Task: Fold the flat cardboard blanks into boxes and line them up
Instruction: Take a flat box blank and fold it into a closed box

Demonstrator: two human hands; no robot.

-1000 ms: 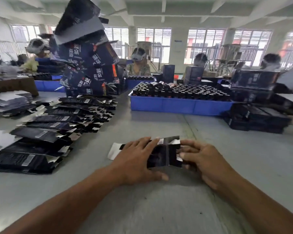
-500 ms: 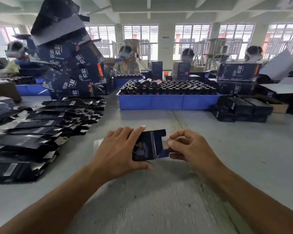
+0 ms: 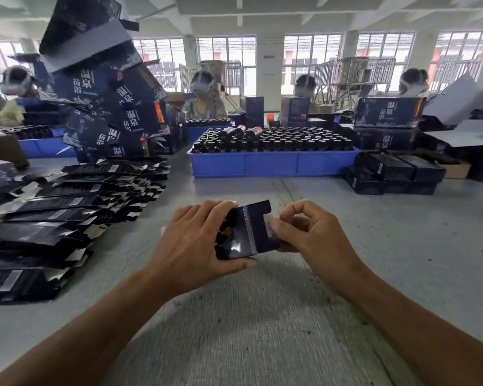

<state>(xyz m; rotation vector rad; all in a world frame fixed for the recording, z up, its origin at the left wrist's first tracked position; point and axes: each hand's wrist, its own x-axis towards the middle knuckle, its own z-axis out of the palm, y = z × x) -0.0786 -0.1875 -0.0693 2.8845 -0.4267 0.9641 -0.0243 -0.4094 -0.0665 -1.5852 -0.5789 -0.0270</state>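
Head view: I'm holding a dark cardboard blank (image 3: 243,232) just above the grey counter (image 3: 388,232), between both hands. L hand (image 3: 195,243) is wrapping its grip round the blank's left part, thumb under the near edge. R hand (image 3: 313,238) is pinching the blank's right flap w/ curled fingers. Flat blanks (image 3: 53,215) are lying stacked to the left.

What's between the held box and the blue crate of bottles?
Head view: only bare grey table lies between the box and the blue crate.
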